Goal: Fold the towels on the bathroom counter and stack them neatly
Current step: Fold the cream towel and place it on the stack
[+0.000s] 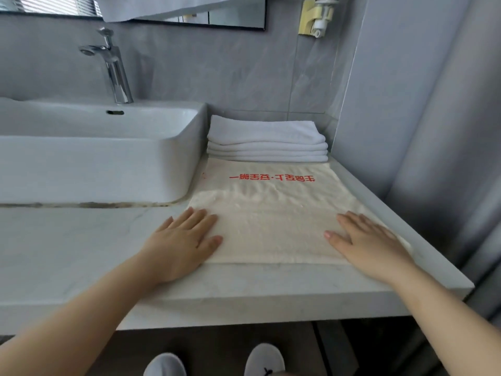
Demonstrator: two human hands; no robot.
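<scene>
A cream towel (273,213) with red lettering lies spread on the counter (81,240) at centre right of the frame. The left hand (181,240) and right hand (371,242) press flat on its near corners — fingers straight, gripping nothing. Behind it, touching its far edge, sits a stack of folded white towels (267,141) beside the sink (95,158).

Cream towel (273,213) with red lettering lies flat on counter, near part doubled over. Stack of folded white towels (267,142) sits just beyond, against far wall.
</scene>
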